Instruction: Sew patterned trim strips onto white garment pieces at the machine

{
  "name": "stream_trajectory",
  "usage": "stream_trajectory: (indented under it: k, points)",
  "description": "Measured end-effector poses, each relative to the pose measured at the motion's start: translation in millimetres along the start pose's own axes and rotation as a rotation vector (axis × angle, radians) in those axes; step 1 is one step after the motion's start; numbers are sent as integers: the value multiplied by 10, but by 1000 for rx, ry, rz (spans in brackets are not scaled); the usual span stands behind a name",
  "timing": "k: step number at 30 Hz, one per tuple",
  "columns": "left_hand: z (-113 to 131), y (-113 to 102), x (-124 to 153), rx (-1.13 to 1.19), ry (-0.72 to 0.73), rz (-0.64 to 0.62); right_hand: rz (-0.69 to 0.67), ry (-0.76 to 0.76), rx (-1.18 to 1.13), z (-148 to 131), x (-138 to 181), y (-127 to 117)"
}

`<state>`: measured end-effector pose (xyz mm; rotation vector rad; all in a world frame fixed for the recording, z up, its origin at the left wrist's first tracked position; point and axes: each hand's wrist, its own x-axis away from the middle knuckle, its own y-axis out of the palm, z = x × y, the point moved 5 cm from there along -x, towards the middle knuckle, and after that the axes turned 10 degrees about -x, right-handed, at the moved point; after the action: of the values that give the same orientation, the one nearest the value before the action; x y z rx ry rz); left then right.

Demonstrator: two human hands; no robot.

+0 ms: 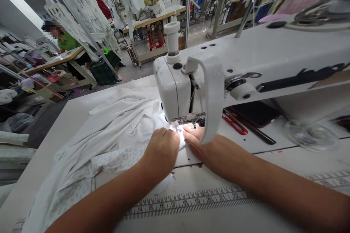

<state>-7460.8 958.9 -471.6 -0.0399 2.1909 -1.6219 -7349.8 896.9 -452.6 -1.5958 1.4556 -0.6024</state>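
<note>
A white sewing machine [169,91] stands over white fabric [128,116], its lamp lighting the needle area. My left hand [162,149] is closed on the fabric just left of the presser foot, knuckles up. To the right of the foot, my right hand [195,138] rests with fingers stretched out on the cloth. A curved white guard [214,98] partly covers that hand. The bulk of the fabric spreads leftward in loose folds, with a faintly patterned part [117,158] nearest me. Glare and my hands obscure the stitching spot.
A printed ruler strip [186,202] runs along the table front. Right of my hands lie red thread snips [235,123], a dark phone [254,112] and a clear round dish [310,134]. Behind are other worktables, hanging white garments [87,14] and a person in green [68,40].
</note>
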Motion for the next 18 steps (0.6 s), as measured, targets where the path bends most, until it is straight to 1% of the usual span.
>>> stream_trajectory:
  k: [4, 7, 12, 15, 18]
  points:
    - [3, 14, -7, -1, 4, -20, 16, -7, -3, 34, 13, 45]
    - [5, 26, -11, 13, 4, -45, 37, -46, 32, 61, 36, 79]
    - [-15, -15, -7, 36, -36, 41, 52, -98, 89, 57, 55, 81]
    - [-15, -50, -12, 32, -18, 84, 72, -113, 107, 8, 33, 19]
    - [-26, -87, -26, 27, -3, 116, 62, -131, 85, -28, 10, -12]
